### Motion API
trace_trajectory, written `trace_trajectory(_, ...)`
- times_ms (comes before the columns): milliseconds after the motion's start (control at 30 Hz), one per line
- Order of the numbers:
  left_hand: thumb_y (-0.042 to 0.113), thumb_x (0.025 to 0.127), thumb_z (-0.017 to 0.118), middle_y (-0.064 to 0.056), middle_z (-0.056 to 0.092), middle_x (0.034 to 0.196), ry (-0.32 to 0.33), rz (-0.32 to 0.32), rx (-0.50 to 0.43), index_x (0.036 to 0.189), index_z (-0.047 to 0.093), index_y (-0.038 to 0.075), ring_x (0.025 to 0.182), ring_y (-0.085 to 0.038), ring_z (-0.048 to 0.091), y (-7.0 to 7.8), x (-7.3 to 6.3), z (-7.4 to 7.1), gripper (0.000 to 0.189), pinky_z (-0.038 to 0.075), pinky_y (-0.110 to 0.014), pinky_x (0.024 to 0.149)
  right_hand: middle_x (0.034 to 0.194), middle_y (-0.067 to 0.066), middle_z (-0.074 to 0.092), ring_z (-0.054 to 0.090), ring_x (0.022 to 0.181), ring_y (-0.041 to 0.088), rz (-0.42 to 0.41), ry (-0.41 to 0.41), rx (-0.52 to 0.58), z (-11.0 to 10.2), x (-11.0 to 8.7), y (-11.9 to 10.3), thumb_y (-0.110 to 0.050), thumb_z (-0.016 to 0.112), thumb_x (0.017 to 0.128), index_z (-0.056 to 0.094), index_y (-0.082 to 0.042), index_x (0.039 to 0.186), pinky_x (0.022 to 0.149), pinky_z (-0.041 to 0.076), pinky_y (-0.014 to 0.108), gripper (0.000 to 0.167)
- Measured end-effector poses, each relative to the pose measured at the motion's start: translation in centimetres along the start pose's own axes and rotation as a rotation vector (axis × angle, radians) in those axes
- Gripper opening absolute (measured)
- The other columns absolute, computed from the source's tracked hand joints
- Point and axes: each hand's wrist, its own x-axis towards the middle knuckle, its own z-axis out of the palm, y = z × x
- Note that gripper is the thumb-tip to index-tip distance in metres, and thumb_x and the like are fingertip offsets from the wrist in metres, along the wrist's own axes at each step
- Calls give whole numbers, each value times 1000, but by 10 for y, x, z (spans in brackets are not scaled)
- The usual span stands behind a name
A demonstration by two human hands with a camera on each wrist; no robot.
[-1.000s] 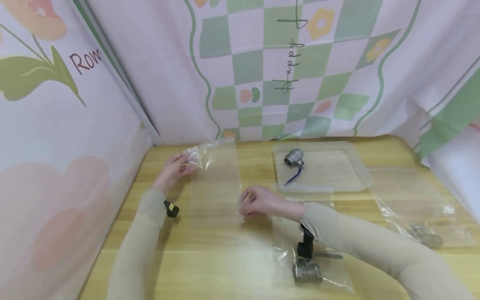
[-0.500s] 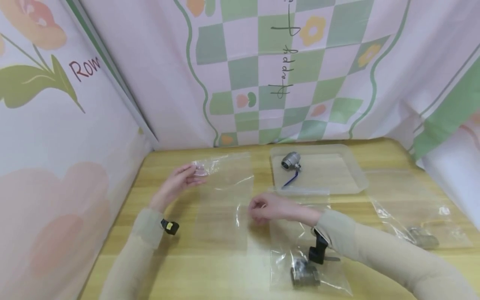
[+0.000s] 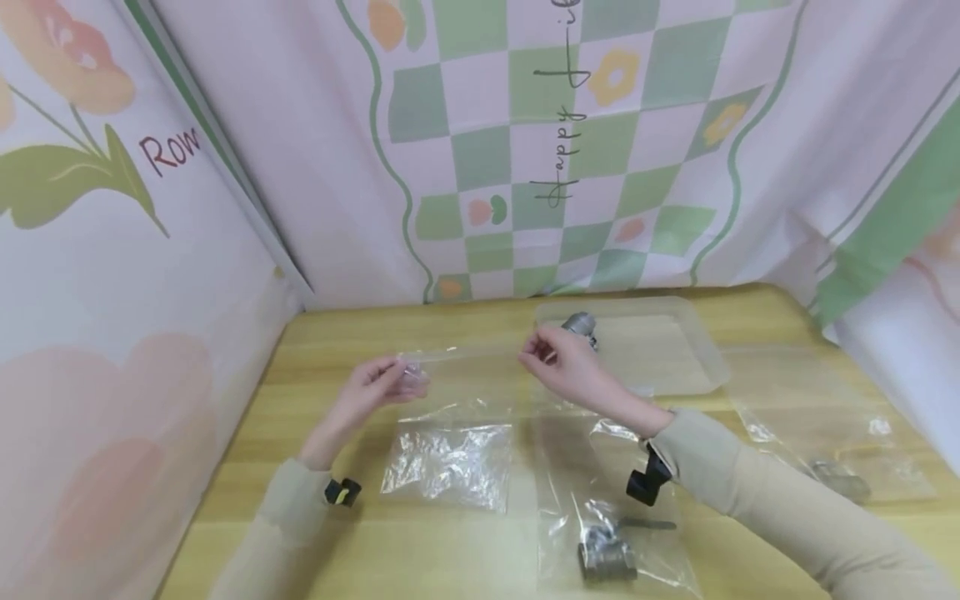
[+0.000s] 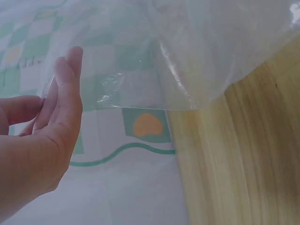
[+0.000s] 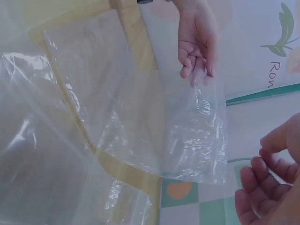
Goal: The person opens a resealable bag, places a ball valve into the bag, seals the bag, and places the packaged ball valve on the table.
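A clear plastic bag hangs from my left hand, its top corner pinched between thumb and fingers. Its lower part looks wrinkled, close over the table. My right hand is level with the bag's upper right corner, fingers loosely curled. In the right wrist view a small gap shows between the bag's edge and the right hand. Behind that hand, a metal ball valve lies in a shallow translucent tray, its blue lever now hidden.
A second clear bag with a grey ball valve inside lies front centre. Further right is another clear bag with a metal fitting in it. Patterned curtains stand along the wooden table's back and left sides.
My right hand has risen from the bag's lower right side to its upper right corner. The left hand has come nearer with the bag, whose lower part now looks folded and wrinkled.
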Motion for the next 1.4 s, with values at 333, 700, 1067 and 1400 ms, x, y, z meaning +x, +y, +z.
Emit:
trace_trajectory(333,16,106,44,-35,64,120,7,80,86,126,54,-13,96,-20,75,7,-15,24,36,57,-50,92,115,12,70,65,111,28,-244,-85,-165,12,9,-12,-16,65,94,65,-2,115,101,55,44,25)
trace_trajectory(700,16,106,43,-36,63,120,75,99,62,126,54,-12,92,-7,74,0,-24,32,36,58,-48,90,92,4,73,67,85,13,-199,-202,-204,12,19,-10,-14,67,92,72,-7,97,80,61,28,9)
trace_trajectory(1067,7,94,66,-27,64,120,410,272,452,126,54,-4,77,-31,73,1,-21,34,36,63,-24,68,84,1,71,63,78,7,-202,-271,-202,12,22,-10,-13,69,90,70,-8,88,76,61,28,5)
trace_trajectory(1400,14,97,63,-14,71,77,382,389,436,96,70,-1,58,-18,65,16,-12,67,17,58,-23,52,85,2,70,63,79,10,-178,-197,-214,14,26,-12,-14,69,90,67,-9,89,76,61,29,6)
